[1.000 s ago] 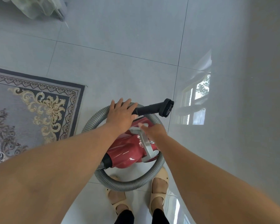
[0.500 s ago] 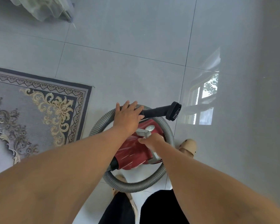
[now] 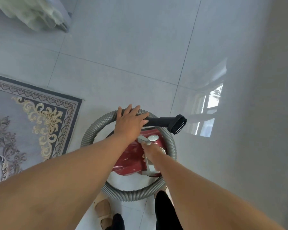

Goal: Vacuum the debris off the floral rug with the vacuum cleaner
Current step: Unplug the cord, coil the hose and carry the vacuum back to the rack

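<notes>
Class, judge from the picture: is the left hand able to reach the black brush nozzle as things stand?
Probably yes: the left hand rests on the hose right beside the nozzle, and nothing lies between them.

Head-worn, down onto vacuum cleaner (image 3: 130,161)

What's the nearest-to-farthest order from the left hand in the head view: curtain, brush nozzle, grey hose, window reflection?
From the left hand:
1. Grey hose: directly under the hand, touching it.
2. Brush nozzle: just to its right.
3. Window reflection: farther right, on the glossy tiles.
4. Curtain: far upper left corner.
</notes>
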Tool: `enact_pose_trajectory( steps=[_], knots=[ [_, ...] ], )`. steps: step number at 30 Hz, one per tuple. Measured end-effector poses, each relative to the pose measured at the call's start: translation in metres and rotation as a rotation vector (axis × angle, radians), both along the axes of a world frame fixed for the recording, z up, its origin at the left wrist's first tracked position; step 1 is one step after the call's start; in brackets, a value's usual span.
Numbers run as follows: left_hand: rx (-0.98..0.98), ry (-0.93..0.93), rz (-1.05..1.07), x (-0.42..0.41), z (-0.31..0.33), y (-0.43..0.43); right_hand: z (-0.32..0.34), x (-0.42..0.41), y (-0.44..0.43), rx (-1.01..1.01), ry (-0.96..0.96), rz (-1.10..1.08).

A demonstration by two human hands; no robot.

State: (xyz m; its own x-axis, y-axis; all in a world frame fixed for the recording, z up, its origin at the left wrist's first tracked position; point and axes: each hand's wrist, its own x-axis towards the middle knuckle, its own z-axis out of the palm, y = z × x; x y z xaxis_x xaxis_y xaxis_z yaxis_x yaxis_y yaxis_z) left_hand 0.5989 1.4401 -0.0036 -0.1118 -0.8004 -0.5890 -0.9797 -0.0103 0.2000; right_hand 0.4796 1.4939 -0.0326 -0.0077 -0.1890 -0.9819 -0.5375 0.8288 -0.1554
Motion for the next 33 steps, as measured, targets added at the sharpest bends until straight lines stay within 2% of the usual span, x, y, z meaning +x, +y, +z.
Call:
enact_pose_trajectory(
  steps=[4, 9, 12, 17, 23, 33],
  knots=[
    [-0.037, -0.007, -0.047, -0.054, 0.047, -0.050, 0.041, -0.042, -0.047, -0.024, 0.041, -0.109],
    [-0.050, 0.011, -0.068, -0.100, 0.097, -0.115, 0.096, -0.090, -0.117, -0.045, -0.053, -0.277],
    [-0.017, 0.054, -0.104, -0.122, 0.120, -0.162, 0.102, -0.116, -0.157, -0.050, -0.077, -0.317],
    [-0.014, 0.097, -0.199, -0.146, 0.133, -0.255, 0.111, -0.164, -0.243, -0.015, -0.083, -0.407],
    [-0.019, 0.093, -0.332, -0.181, 0.146, -0.376, 0.161, -0.203, -0.365, -0.053, -0.163, -0.456],
    [-0.128, 0.045, -0.507, -0.278, 0.164, -0.559, 0.162, -0.280, -0.551, -0.184, -0.091, -0.611]
  ],
)
